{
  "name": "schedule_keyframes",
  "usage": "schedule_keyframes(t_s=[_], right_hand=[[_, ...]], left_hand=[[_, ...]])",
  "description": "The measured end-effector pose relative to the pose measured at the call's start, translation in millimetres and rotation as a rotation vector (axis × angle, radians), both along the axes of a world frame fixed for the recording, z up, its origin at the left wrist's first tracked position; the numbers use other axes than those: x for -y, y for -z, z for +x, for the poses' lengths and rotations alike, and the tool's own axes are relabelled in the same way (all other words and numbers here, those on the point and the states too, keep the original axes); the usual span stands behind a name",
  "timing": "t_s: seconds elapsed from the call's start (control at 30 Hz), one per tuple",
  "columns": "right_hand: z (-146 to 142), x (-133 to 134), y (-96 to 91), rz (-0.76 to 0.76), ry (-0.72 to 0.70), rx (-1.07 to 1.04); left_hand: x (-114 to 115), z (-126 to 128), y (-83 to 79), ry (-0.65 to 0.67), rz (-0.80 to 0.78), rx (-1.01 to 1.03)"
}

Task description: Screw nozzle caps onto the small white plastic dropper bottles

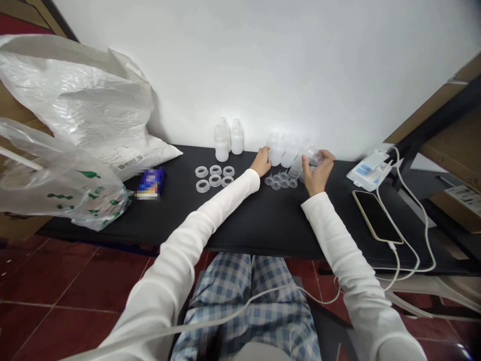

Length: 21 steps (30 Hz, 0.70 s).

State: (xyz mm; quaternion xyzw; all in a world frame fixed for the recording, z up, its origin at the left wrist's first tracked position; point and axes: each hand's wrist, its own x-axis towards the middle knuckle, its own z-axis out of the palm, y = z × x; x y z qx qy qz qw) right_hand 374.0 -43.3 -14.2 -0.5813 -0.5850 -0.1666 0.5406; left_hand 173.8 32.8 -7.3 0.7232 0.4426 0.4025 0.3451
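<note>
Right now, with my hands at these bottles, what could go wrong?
The right hand holds a tilted clear bottle close to the small clear pieces; if it slips, it might scatter them. The left hand is right beside the standing bottles, so a nudge could topple one. The white cable runs across the checked trousers, so standing up might snag it.

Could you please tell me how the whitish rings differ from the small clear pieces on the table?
The whitish rings are larger across than the small clear pieces. The rings look cloudy, the pieces see-through. The rings lie farther left, the pieces in front of the frosted bottles. Both are round and lie on the black table.
</note>
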Motion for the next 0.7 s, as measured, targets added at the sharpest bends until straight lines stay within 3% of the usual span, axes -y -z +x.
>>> schedule_keyframes(t_s=[0.1, 0.23, 0.33, 0.43, 0.53, 0.7], right_hand=[[-17.5, 4.5, 0.8, -0.084, -0.103, 0.036], [-49.9, 11.7, 1.1, -0.135, -0.218, 0.011], [-70.3, 16.9, -1.0, -0.156, -0.305, -0.082], [-83.6, 22.0, -3.5, -0.167, -0.341, -0.183], [-91.2, 25.3, -1.9, -0.155, -0.324, -0.221], [-90.8, 18.9, 7.4, -0.178, -0.290, -0.019]], left_hand=[[27.1, -16.8, -2.4, 0.037, 0.122, 0.094], [70.0, -33.0, -7.9, 0.208, 0.120, 0.226], [89.5, -37.6, -9.3, 0.154, 0.125, 0.295], [96.3, -37.0, -8.6, 0.114, 0.104, 0.377], [98.4, -33.8, -7.9, 0.120, -0.036, 0.501], [98.8, -32.8, -10.4, 0.048, -0.177, 0.623]])
